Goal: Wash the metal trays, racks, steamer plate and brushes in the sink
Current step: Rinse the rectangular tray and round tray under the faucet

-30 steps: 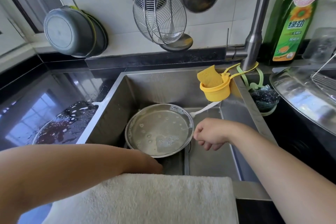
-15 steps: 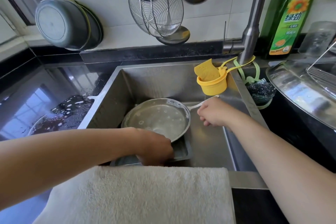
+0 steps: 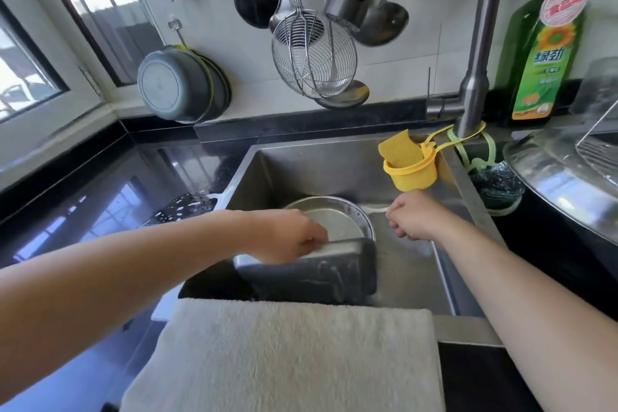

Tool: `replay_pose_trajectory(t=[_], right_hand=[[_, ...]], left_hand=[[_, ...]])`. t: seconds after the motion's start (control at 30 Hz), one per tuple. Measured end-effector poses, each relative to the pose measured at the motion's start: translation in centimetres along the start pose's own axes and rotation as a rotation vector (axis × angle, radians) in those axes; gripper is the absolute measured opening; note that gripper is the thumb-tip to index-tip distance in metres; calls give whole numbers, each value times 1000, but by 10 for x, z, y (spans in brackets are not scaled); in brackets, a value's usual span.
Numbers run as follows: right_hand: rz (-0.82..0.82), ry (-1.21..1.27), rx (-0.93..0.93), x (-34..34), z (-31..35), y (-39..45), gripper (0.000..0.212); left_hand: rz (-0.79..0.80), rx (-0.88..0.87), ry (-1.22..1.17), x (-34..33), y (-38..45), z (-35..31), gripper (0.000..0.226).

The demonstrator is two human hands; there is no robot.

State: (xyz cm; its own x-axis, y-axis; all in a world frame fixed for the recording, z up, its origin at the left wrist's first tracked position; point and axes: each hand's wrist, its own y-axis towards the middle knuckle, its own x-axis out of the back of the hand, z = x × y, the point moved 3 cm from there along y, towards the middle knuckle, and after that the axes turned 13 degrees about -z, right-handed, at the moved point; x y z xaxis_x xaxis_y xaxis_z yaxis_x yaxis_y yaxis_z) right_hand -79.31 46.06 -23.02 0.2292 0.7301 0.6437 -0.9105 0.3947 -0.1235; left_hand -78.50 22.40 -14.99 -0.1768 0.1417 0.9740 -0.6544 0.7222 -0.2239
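Tilting up at 6 o'clock in the sink (image 3: 294,164), the rectangular metal tray (image 3: 321,269) looks stiff, light and wet-slick, best held by its rim, where the left hand (image 3: 291,237) curls over it; the right hand (image 3: 414,219) grips a white brush handle (image 3: 378,210) at 3 o'clock of the round steamer plate (image 3: 334,221).

I see a shiny grey sink (image 3: 418,281), a yellow cup (image 3: 409,174), a green bottle (image 3: 543,77) with a sunflower, a white towel (image 3: 284,358), and a black tabletop (image 3: 83,197).

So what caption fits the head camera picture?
Left hand tips a rectangular tray in the sink; right hand grips a white handle.
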Motion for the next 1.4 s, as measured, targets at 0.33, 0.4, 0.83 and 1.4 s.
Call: replay_pose_trajectory(t=[0.33,0.4,0.83,1.4], right_hand=[[-302,112,30,22,12,-8,22],[-431,116,92,35,23,-12,31],[-406,-304,-36,96,95,101,19],[-504,792,378,160,259,-15,19]], left_hand=[[-520,619,-882,43,16,55,33],[-565,720,-1160,28,20,52,30],[-818,854,-1756,-30,39,52,33],[-830,913,-1681,-23,18,46,17]])
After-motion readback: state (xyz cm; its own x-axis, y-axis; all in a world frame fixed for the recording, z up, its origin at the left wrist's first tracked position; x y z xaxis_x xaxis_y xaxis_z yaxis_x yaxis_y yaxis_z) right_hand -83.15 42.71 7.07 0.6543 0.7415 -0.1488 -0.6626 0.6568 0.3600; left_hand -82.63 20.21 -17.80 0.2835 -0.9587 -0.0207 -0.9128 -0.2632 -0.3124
